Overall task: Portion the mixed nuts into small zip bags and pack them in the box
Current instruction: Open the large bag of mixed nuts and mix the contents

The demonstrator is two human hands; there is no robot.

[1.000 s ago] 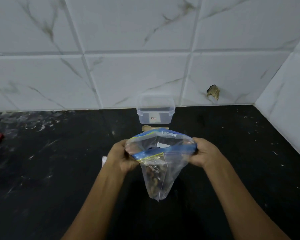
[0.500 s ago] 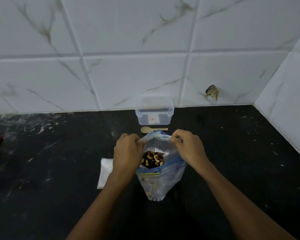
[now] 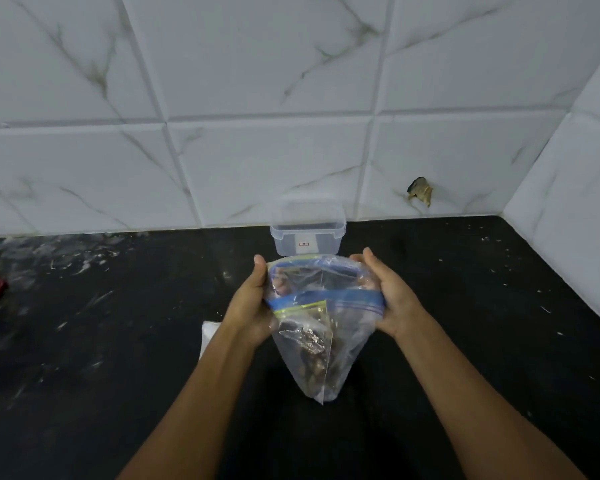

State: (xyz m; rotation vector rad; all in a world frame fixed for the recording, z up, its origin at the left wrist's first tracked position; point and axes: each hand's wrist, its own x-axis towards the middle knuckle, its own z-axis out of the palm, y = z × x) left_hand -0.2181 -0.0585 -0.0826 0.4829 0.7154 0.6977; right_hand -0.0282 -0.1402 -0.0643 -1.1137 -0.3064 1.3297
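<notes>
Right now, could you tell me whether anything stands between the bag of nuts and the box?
Nothing visible does. Both hands hold the bag just in front of the box; the counter directly behind the bag is hidden.

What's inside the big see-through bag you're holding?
Dark mixed nuts sit bunched in the lower part of the zip bag, held by the left hand and right hand. Wrinkled, shiny plastic blurs them, so individual kinds can't be told.

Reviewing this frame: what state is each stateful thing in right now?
Zip bag: mouth open, held above the counter, nuts at the bottom.
Left hand: grips the bag's left rim.
Right hand: grips the bag's right rim.
Plastic box: upright by the wall; contents unclear.
</notes>
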